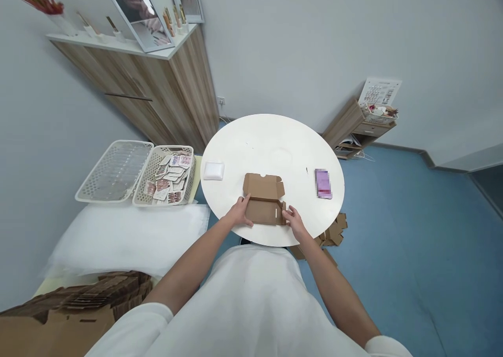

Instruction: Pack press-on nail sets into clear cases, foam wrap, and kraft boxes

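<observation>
A brown cardboard box (262,212) lies near the front edge of the white round table (271,137), its lid folded back and its inside bare. My left hand (240,213) grips the box's left end, thumb along the front and fingers at the back corner. At the right end, the fingers of my right hand (293,222) hold the side wall by a slotted flap. To the left on the tabletop sits a small white packet (214,171). A purple pack (323,183), partly blurred, lies toward the right edge.
Left of the table, a white basket (135,186) holds small printed packets beside its open lid. White translucent wrap (129,236) and stacked flat cardboard (78,315) lie nearer. More cardboard (334,234) rests low at right. A wooden cabinet (157,89) stands behind.
</observation>
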Tool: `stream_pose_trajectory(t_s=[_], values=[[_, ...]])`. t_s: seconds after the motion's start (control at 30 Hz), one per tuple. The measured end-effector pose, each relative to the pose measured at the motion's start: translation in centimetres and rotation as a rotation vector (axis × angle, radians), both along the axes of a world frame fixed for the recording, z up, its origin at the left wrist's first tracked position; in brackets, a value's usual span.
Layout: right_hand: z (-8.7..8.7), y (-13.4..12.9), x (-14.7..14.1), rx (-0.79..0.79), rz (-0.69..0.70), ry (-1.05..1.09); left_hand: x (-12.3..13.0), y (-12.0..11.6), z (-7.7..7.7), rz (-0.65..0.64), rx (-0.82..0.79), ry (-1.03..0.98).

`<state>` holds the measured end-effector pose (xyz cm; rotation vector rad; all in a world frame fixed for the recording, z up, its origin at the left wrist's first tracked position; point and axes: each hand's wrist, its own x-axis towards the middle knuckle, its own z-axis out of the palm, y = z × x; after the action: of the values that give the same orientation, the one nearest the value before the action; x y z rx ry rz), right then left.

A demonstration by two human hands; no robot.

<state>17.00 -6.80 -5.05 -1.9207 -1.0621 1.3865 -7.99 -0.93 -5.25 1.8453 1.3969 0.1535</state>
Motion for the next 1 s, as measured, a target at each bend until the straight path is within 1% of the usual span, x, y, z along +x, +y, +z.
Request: stream_pose_trajectory(t_s=[0.07, 0.13, 0.27, 0.3, 0.37, 0.47, 0.63, 0.73, 0.8, 0.9, 1.0], values=[[0.4, 0.5, -0.6, 0.014, -0.022, 0.05, 0.3, 0.0, 0.0, -0.008, 0.005, 0.01], [0.8, 1.2, -1.2, 0.034, 0.006, -0.003, 0.7, -0.1, 0.0, -0.003, 0.01, 0.02], [0.9, 2.2, -2.0, 0.012, 0.09, -0.361, 1.4, -0.5, 0.1, 0.015, 0.019, 0.008], [0.8, 2.3, -2.1, -0.004, 0.094, -0.429, 1.5, -0.7, 0.1, 0.022, 0.018, -0.005], [0.4, 2.4, -2.0, -0.027, 0.08, -0.496, 1.5, -1.2, 0.2, 0.043, 0.009, -0.047], [-0.1, 2.2, -1.7, -0.015, 0.064, -0.517, 1.3, -2.3, 0.0, 0.111, 0.002, -0.141], [-0.5, 1.9, -1.6, 0.022, 0.068, -0.563, 1.6, -4.6, -1.3, 0.314, -0.038, -0.303], [-0.4, 1.9, -1.7, 0.021, 0.076, -0.586, 2.4, -5.2, -2.0, 0.382, -0.08, -0.381], [-0.2, 1.8, -1.6, 0.001, 0.072, -0.578, 2.9, -5.3, -2.1, 0.442, -0.078, -0.383], [0.6, 1.1, -1.1, 0.0, 0.062, -0.508, 3.1, -5.3, -1.9, 0.532, -0.085, -0.337], [1.4, 0.0, -0.3, 0.03, 0.083, -0.318, 2.9, -5.3, -1.4, 0.576, -0.157, -0.339]])
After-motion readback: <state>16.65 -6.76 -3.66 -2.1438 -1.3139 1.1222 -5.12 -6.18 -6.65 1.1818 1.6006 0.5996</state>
